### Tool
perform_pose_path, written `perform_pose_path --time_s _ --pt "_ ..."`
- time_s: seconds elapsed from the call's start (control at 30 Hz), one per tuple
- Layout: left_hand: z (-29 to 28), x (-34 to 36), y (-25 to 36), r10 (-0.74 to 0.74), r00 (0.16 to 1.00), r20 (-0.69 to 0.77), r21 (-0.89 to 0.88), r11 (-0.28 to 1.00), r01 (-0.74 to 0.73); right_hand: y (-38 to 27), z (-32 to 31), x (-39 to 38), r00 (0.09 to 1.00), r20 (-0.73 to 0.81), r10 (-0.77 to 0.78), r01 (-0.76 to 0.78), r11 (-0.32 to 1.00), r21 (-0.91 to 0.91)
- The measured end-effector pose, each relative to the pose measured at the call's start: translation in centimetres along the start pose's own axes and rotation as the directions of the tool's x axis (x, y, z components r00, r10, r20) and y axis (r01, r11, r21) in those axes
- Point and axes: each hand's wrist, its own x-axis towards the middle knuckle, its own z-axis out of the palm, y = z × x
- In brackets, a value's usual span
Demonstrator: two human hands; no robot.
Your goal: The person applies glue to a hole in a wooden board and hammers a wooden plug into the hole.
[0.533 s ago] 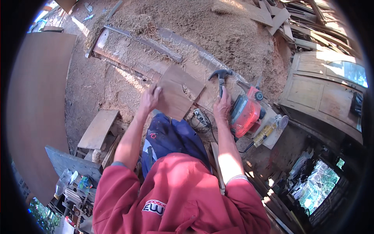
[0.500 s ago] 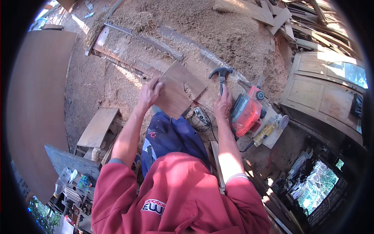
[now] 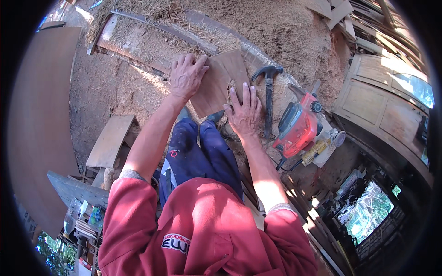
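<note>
Both hands lie flat and spread on a thin brown wooden panel (image 3: 216, 85) resting on the sawdust-covered bench (image 3: 138, 92). The left hand (image 3: 185, 76) presses its far left edge with fingers open; the right hand (image 3: 244, 112) presses the near right corner, palm down, gripping nothing. The panel seems to be only being set and steadied: no tool is on it. Just right of the right hand lies a claw hammer (image 3: 268, 92), untouched, and farther right a red power saw (image 3: 299, 126) sits idle. Any nailing or cutting looks not yet begun.
</note>
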Motion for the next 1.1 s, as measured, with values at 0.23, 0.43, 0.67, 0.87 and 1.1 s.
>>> perform_pose_path --time_s 0.23,0.43,0.67,0.87,1.1 --pt "0.0 -2.6 0.1 -0.049 0.996 0.068 0.029 0.998 0.047 0.3 -1.5 -0.4 1.000 0.010 -0.009 0.007 0.989 0.145" --pt "0.8 -6.0 2.1 -0.363 0.928 -0.090 -0.033 0.932 0.361 1.3 0.0 -3.8 0.990 0.027 0.138 -0.140 0.972 0.189" --pt "4.2 -10.9 2.3 -0.740 0.521 0.425 -0.762 0.018 0.647 3.2 -2.5 -2.2 0.993 -0.027 0.116 -0.101 0.942 0.321" --pt "4.9 -9.4 1.4 -0.822 0.393 0.412 -0.704 -0.013 0.711 2.1 -1.7 -2.4 0.962 -0.057 0.267 -0.238 0.922 0.304" --pt "0.2 -10.5 3.0 -0.846 0.306 0.437 -0.541 0.024 0.841 -6.1 -3.6 -3.9 0.991 -0.130 0.004 0.056 0.887 0.458"
